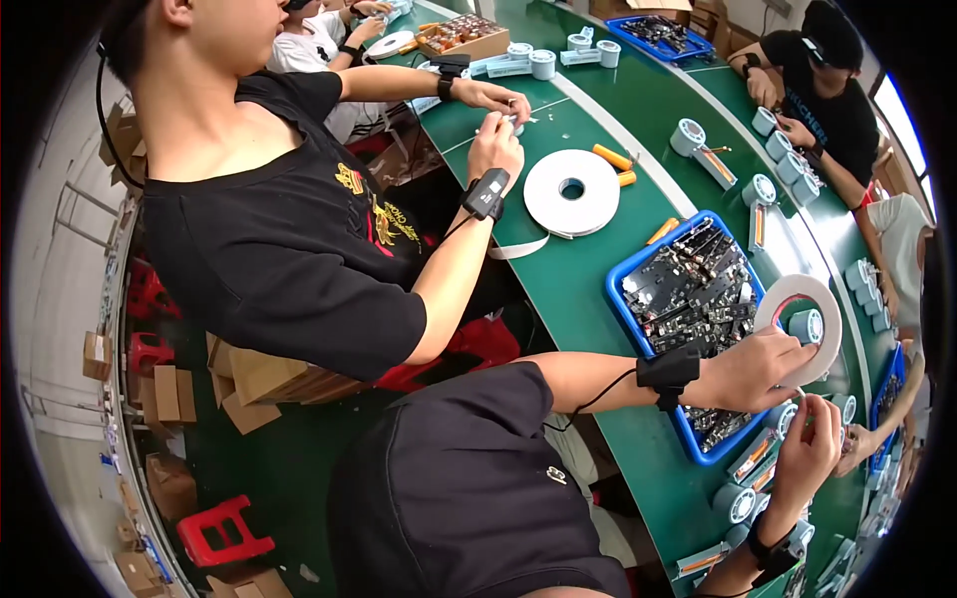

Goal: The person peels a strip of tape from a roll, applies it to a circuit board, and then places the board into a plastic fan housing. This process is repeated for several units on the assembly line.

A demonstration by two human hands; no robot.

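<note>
Left hand (758,367): closed around the near rim of a white tape roll (824,304), thumb and fingers gripping it; black wrist unit (670,373), with cable, on the wrist.

Tape roll, one: ring-shaped, held tilted at the right-hand edge of the tray; a light-blue round head (805,326) shows through its centre.

Right hand (812,448): fingertips pinched on a small white strip (800,392), just below the tape roll; dark wristband (770,546) worn. Whether the strip joins the roll cannot be told.

Blue plastic tray (704,457), one: on the green table (618,384), beneath the left forearm; filled with small black parts (698,284).

Light-blue housings (736,503), several: round-headed, some with orange inserts; lying near the right hand, with others farther along the table.

Large white reel (543,189), one: flat on the table, beyond the tray; two orange handles (613,156) beside it, another orange piece (662,230) against the tray.

Co-worker's hand (852,448), one: just beside the right hand, its grasp unclear.

Neighbouring person in a black T-shirt (289,239): both hands together above the table, near the reel.

Red plastic stool (224,531), one: on the floor.
</note>
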